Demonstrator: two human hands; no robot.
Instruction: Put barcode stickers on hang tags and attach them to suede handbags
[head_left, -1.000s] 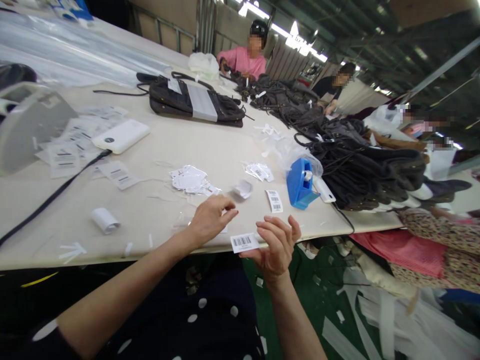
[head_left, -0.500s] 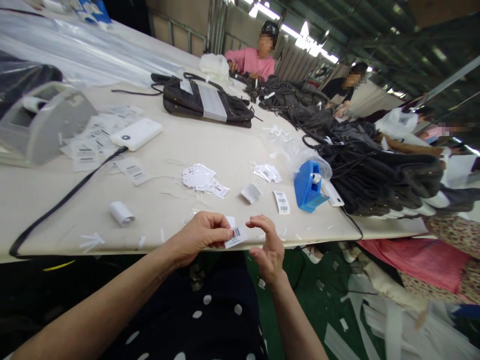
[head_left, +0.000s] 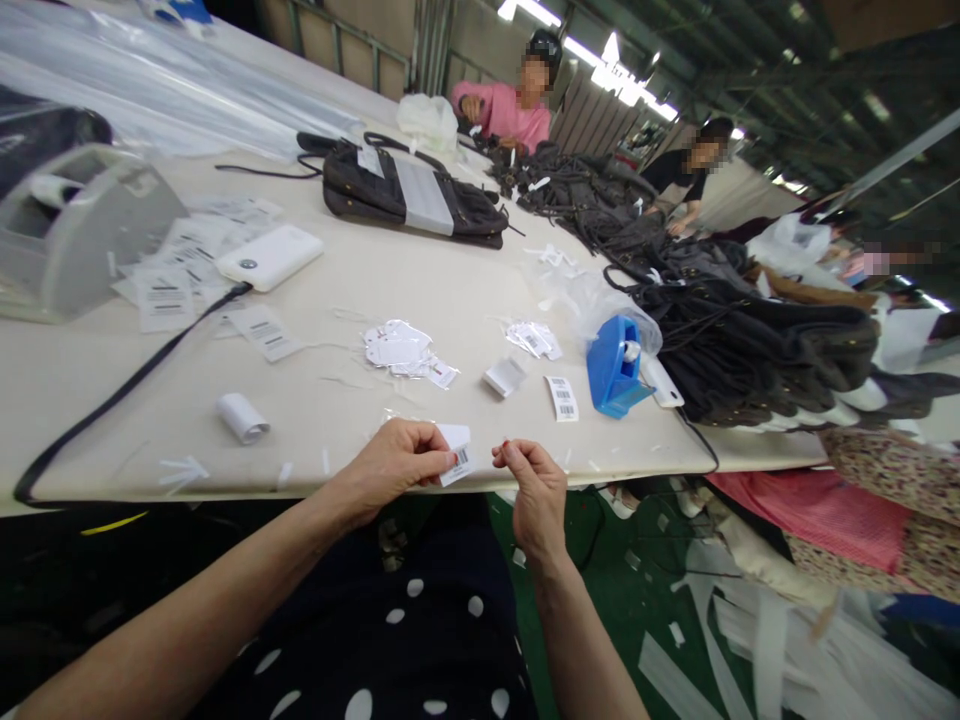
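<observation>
Near the table's front edge, my left hand [head_left: 401, 462] pinches a white hang tag [head_left: 457, 455] with a barcode on it, between thumb and fingers. My right hand [head_left: 534, 490] is just to the right of the tag, apart from it, with thumb and forefinger closed together; whatever is between them is too small to make out. Beyond my hands lie a pile of white hang tags [head_left: 397, 345] and a folded piece of label strip [head_left: 505, 377]. A strip of barcode stickers [head_left: 561, 398] rests beside the blue tape dispenser [head_left: 616, 368].
Black bags [head_left: 765, 340] are heaped along the right side, and a wrapped black bag [head_left: 416, 195] lies at the back. A grey dispenser [head_left: 90, 235], a white power bank [head_left: 270, 258] with a black cable and a paper roll [head_left: 242, 418] are on the left. Two co-workers are across the table.
My right hand's thumb and forefinger, spread apart before, have come together. My left hand has shifted slightly left and turned the tag a little.
</observation>
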